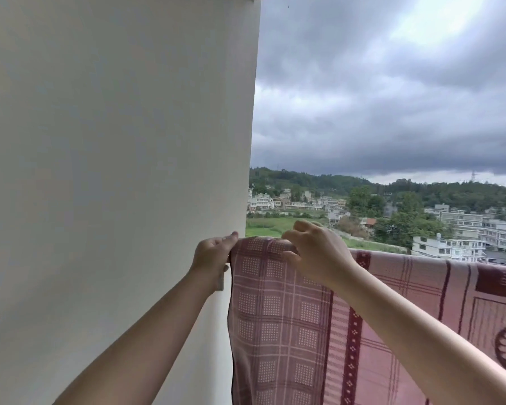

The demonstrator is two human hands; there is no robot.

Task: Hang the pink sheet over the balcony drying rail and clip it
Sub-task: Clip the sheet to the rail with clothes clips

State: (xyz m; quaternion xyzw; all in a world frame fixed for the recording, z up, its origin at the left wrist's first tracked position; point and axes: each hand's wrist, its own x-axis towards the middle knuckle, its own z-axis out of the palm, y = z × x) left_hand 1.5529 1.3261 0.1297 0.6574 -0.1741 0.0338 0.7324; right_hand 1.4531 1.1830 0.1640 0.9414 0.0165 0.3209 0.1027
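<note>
The pink sheet (278,311), patterned with dark red checks and stripes, hangs draped over the drying rail, which the cloth hides. Its top fold runs from the wall out to the right edge of the view. My left hand (212,254) grips the sheet's left top corner beside the wall, thumb pointing up. My right hand (310,252) pinches the top fold a little to the right of it, fingers curled over the cloth. No clip is visible in either hand.
A cream wall (114,171) fills the left half of the view, its corner right next to my left hand. Beyond the rail lie open air, fields, white buildings (450,247) and wooded hills under dark clouds.
</note>
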